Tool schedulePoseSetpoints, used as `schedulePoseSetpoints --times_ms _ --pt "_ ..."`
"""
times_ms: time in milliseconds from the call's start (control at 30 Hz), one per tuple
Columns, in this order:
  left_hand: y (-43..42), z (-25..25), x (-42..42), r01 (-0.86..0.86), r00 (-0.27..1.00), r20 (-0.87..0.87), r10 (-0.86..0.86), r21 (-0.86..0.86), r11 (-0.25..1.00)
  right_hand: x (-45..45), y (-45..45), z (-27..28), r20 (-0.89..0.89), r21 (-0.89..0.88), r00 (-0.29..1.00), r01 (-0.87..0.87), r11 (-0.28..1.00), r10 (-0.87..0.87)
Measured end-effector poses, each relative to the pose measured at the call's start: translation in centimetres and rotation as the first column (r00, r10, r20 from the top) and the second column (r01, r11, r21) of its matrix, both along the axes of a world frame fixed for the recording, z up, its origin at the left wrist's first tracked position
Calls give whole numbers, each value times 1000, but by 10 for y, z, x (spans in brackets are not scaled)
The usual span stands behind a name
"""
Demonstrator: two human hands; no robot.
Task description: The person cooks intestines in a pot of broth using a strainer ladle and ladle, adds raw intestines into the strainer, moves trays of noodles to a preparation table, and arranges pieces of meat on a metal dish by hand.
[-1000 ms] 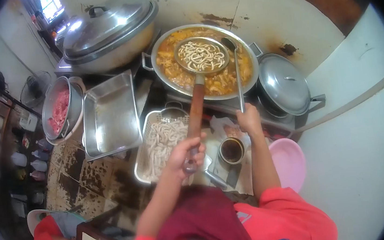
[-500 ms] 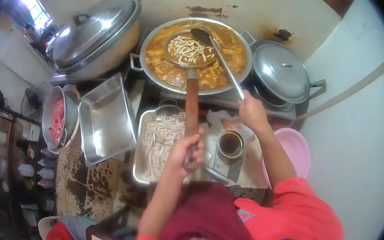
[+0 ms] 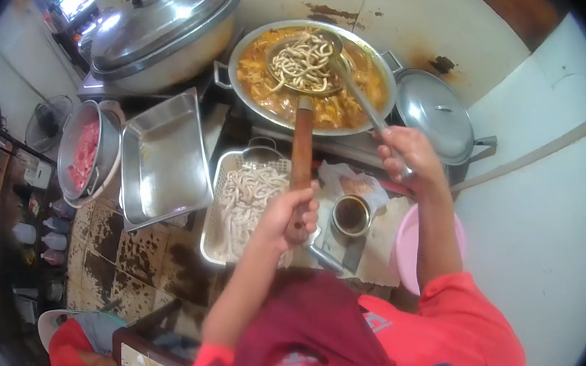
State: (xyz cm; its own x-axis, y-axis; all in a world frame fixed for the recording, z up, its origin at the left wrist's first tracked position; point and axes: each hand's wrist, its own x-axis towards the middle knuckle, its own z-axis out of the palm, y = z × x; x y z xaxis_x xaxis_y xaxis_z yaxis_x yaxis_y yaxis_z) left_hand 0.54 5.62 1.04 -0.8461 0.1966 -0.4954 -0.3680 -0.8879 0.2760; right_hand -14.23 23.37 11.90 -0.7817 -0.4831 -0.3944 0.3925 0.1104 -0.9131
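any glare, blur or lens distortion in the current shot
Head view: barrel-like distortion, with black rounded edges; head view: the window is blown out, with bright glare on the big pot's lid and reflections in the metal tray; head view: the bottles at left look soft, while the wooden handle reads more clearly.

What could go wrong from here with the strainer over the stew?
The strips heaped in the strainer may slide over its rim into the stew if it tips. The ladle, reaching over its right edge, might push some out. Lower, the open jar right of the left hand could be knocked.
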Motion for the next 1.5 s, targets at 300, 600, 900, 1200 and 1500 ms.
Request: schedulePoseSetpoints --times_ms 300,600,900,1200,1500 --pt "-2 -2 1 6 1000 -10 -6 32 999 33 1 7 -471 435 867 64 898 166" --pt "-2 -2 3 3 1000 -2 -3 23 1000 64 15 -5 -277 390 943 -67 918 186" --pt "-3 -2 3 -2 1000 1 2 26 1000 35 15 -61 -620 723 590 174 668 517" --pt "-2 -2 5 -6 1000 -7 6 -1 1000 48 -2 -59 -725 536 603 189 823 334" --pt "-1 -7 5 -8 1000 -23 8 12 1000 71 -5 -48 -163 135 986 -6 991 29"
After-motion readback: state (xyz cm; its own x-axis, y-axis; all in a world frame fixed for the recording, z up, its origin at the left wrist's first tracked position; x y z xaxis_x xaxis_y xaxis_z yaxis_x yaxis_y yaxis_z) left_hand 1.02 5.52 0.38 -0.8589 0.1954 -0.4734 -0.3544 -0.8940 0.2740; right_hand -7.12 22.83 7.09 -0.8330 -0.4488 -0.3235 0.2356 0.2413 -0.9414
